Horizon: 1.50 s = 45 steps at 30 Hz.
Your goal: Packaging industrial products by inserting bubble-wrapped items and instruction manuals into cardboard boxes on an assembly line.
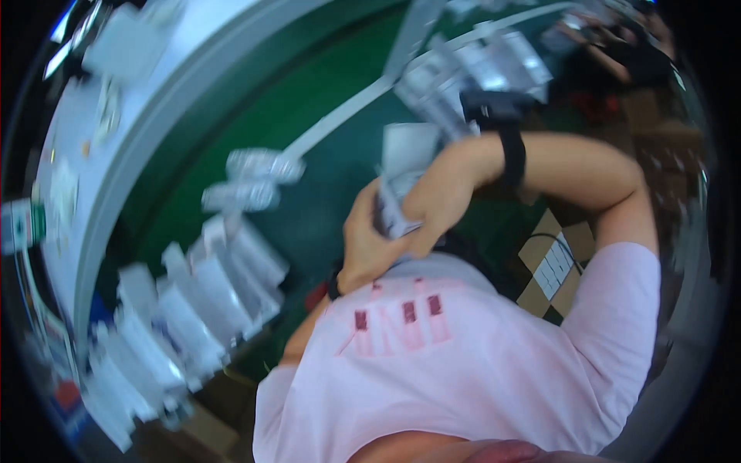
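Note:
Close in front of my chest is a small white box (411, 148), its upper flap standing up. My left hand (363, 243) is closed around the box's near left side. Across the right side of the same box lies my right hand (446, 193), fingers bent down against it; motion blur and the hand itself hide the fingertips and most of the box's inside. To the left, two bundles in clear plastic (251, 179) rest on the green work surface (324, 174).
White boxes (185, 316) stand in a long row at the lower left, with more white boxes (478, 69) at the far right. A pale curved rim (166, 85) bounds the green surface. An opened cardboard carton (575, 239) sits at right. Another person (633, 46) is at the upper right.

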Available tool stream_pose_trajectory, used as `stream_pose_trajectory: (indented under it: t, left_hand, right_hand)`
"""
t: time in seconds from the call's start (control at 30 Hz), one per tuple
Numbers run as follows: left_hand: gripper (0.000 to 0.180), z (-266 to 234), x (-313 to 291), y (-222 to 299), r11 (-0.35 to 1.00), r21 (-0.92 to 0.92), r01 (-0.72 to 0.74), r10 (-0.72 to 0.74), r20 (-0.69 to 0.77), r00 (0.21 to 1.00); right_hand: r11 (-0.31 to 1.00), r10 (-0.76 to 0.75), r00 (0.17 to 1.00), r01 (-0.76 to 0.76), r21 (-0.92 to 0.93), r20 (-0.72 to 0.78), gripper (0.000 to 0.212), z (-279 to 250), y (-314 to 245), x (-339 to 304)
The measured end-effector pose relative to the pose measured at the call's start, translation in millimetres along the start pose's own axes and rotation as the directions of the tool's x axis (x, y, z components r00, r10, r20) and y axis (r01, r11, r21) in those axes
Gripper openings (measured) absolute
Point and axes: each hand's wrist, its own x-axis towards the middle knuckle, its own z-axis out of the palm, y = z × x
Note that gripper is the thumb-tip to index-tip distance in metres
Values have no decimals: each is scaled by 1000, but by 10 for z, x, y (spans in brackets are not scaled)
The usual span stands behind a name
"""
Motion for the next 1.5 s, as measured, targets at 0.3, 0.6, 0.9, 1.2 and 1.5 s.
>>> stream_pose_trajectory:
  t: [0.3,0.6,0.9,1.2,1.5]
  left_hand:
    - [98,545,517,576,874,-439,-208,348,270,898]
    - [54,2184,794,254,982,-163,98,27,632,775]
    - [73,3643,1415,75,956,-214,200,-79,471,878]
    - [75,4144,1743,156,987,-97,129,-70,468,881]
    - [66,4384,1962,28,976,-178,125,-66,305,950]
  right_hand:
    - [550,486,84,744,380,-870,79,1185,281,-987]
    - [463,412,80,839,284,-908,53,2257,1725,-1436]
    - [615,339,214,686,388,-916,38,2253,2888,-2710]
    - [813,49,265,549,193,-963,39,2171,3483,-3247]
    - [684,396,14,663,305,-918,44,2141,3657,-3020]
